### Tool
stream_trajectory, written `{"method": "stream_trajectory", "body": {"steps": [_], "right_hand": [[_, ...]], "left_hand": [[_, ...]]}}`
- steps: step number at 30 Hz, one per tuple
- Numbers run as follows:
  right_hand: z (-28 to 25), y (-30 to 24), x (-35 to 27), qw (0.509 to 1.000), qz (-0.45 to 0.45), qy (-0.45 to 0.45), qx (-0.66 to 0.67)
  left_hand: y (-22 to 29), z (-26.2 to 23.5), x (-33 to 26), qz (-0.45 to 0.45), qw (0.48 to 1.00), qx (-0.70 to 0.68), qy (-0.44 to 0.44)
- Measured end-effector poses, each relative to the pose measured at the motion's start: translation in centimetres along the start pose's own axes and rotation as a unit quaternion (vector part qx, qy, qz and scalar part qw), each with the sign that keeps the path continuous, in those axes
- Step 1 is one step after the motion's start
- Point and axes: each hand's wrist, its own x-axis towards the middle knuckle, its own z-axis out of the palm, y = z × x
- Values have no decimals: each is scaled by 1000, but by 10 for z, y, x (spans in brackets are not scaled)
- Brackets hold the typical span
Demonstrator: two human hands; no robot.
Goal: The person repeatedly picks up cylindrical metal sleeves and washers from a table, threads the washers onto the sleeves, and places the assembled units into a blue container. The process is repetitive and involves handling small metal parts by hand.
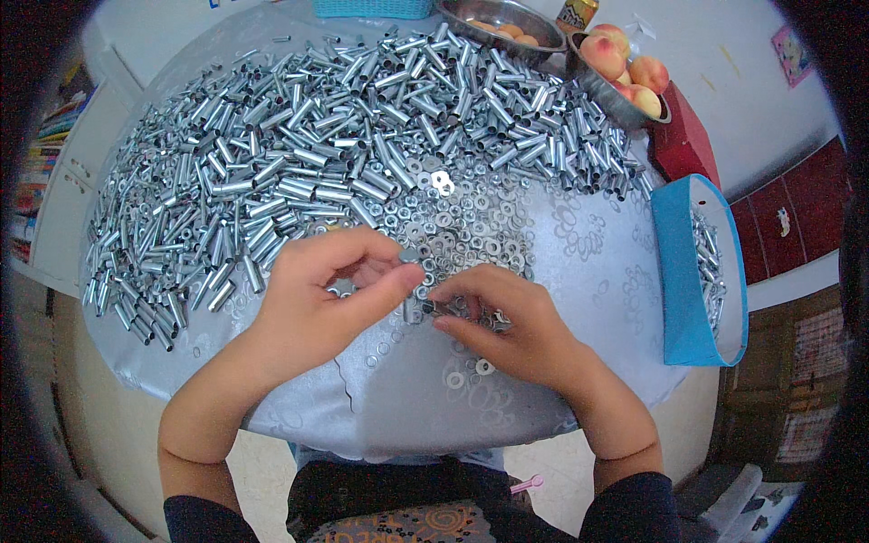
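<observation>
My left hand is closed in a pinch over the near edge of the metal parts. A small grey metal piece shows between its thumb and forefinger; its exact kind is unclear. Close by on the right, my right hand has its thumb and fingertips drawn together around something small and dark, too small to name. The two hands' fingertips are a short gap apart. Just beyond and beneath them lie many loose flat washers and nuts. Farther back spreads a large heap of shiny metal sleeves.
A silvery patterned cloth covers the round table. At the right edge stands a blue fabric bin holding metal parts. Toward the back are a bowl of peaches, a bowl of eggs, a can, a red box and a light-blue basket.
</observation>
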Motion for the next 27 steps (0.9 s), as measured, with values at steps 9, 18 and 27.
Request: {"method": "stream_trajectory", "body": {"steps": [9,18,27], "right_hand": [[1,-2,-3,1000,-22,18,-5],[0,2,-3,993,-43,105,-38],[-1,0,-3,985,-115,119,-52]], "left_hand": [[-10,9,2,-53,987,-147,26],[-12,8,3,81,996,4,-29],[-24,13,0,150,974,122,-115]]}}
